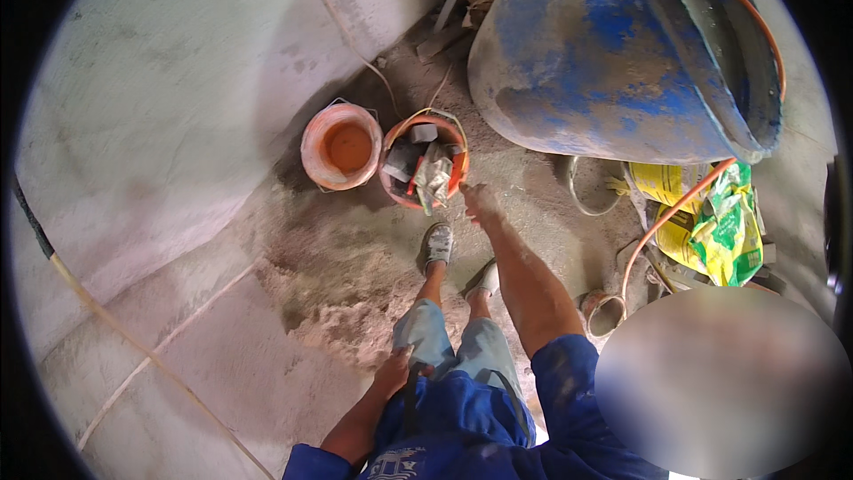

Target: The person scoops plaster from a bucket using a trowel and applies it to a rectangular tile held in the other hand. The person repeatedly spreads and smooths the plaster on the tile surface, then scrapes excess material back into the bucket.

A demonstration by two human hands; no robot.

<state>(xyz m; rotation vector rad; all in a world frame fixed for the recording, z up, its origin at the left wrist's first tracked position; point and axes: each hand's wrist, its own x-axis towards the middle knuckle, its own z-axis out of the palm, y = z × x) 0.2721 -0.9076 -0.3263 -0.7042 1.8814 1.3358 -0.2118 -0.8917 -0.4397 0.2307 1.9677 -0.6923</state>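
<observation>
My right hand (482, 205) reaches out just beside the right rim of an orange bucket (388, 187); its fingers look apart, and nothing shows in them. Inside that bucket lie grey blocks (423, 133), a crumpled, dusty grey-white piece (434, 173) that could be a cloth or a bag, and some red-orange bits. A thin handle arches over the bucket's far side. My left hand (392, 373) is down by my left thigh, against the shorts. Its fingers are partly hidden, so I cannot see whether it grips anything.
Left of the bucket stands a second, pale-crusted orange bucket (311, 149). A large blue drum (577, 62) looms at the upper right, an orange hose (689, 197) hanging from it. Yellow-green sacks (730, 231) and a small round container (603, 314) lie below. Cables run along the left wall.
</observation>
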